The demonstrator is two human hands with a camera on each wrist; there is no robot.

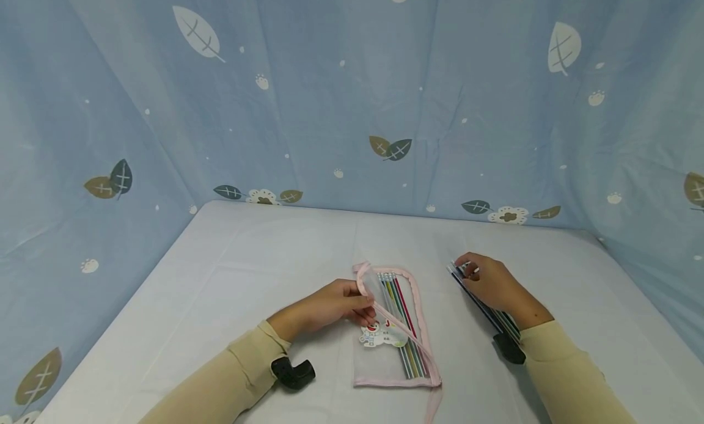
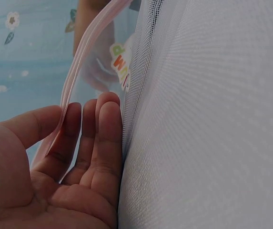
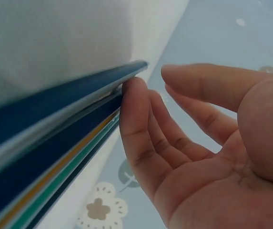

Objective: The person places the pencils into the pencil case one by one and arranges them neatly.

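Note:
My left hand (image 1: pixel 343 302) pinches the pink-bound edge of a clear mesh pencil pouch (image 1: pixel 379 366) between thumb and forefinger, holding the flap up. The other left fingers lie behind the edge, against the mesh (image 2: pixel 198 119). Several striped pencils (image 1: pixel 395 289) show inside the pouch, and a white cartoon label (image 1: pixel 379 334) is on its front. Off to the right, my right hand (image 1: pixel 489 283) is over a row of dark striped pencils (image 1: pixel 481 305). In the right wrist view its fingertips touch the end of these pencils (image 3: pixel 55 114), with the thumb standing apart from the fingers.
A white cloth covers the table (image 1: pixel 264 259). Blue curtain (image 1: pixel 308 106) with leaf prints hangs behind and at both sides. A pink strap (image 1: pixel 433 405) trails from the pouch's lower right corner. Black wrist devices (image 1: pixel 294 373) sit at both cuffs.

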